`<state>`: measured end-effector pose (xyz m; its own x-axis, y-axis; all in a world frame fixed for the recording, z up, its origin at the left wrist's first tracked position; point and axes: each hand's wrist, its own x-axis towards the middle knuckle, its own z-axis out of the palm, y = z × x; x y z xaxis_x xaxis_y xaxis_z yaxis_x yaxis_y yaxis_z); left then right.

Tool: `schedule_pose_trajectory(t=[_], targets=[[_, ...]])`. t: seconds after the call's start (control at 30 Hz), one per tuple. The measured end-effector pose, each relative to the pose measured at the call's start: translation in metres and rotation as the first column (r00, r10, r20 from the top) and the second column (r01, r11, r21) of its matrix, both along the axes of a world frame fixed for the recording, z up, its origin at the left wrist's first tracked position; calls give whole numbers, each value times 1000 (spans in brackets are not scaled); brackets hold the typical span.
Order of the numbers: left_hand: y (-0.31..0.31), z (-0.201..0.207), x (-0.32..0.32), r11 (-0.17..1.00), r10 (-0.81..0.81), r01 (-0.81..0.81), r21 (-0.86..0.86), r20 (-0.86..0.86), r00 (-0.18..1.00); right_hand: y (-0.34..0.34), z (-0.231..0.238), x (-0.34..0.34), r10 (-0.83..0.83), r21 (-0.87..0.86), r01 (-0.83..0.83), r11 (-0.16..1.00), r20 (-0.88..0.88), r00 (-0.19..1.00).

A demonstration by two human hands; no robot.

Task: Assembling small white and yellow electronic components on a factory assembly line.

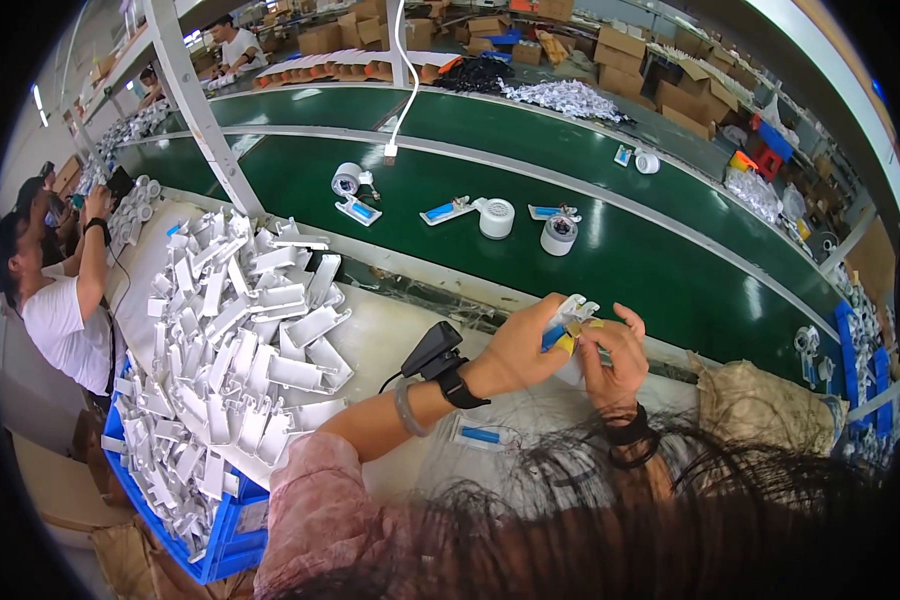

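Over the near edge of the worktable, my left hand (518, 348) grips a white plastic handle housing (575, 308). A blue cylindrical battery (552, 337) shows inside it beside a small yellow piece (567, 343). My right hand (618, 365) is closed with its thumb and fingers pinched at the yellow piece; exactly what lies between the fingertips is hidden. Below my hands, another white housing with a blue battery (482, 435) lies on the table, partly behind strands of hair.
White plastic shells (240, 330) are heaped at left, spilling into a blue crate (220, 545). Beyond the table runs a green conveyor belt (650, 240) carrying round white fan units (496, 218). A brown sack (765, 405) lies at right. A white cable (400, 110) hangs over the belt. A person (65, 310) works at left.
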<state>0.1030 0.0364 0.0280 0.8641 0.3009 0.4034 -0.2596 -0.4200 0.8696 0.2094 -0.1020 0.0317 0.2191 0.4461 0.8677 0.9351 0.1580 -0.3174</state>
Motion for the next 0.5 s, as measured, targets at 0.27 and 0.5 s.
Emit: schedule_pose_trajectory(t=[0.27, 0.5], targets=[[-2, 1, -2, 1000, -20, 20, 1, -32, 999, -1, 1, -1, -21, 6, 20, 1000, 26, 999], [-3, -4, -1, 1000, -7, 6, 23, 16, 1000, 0, 1, 0, -39, 16, 38, 999, 44, 998]])
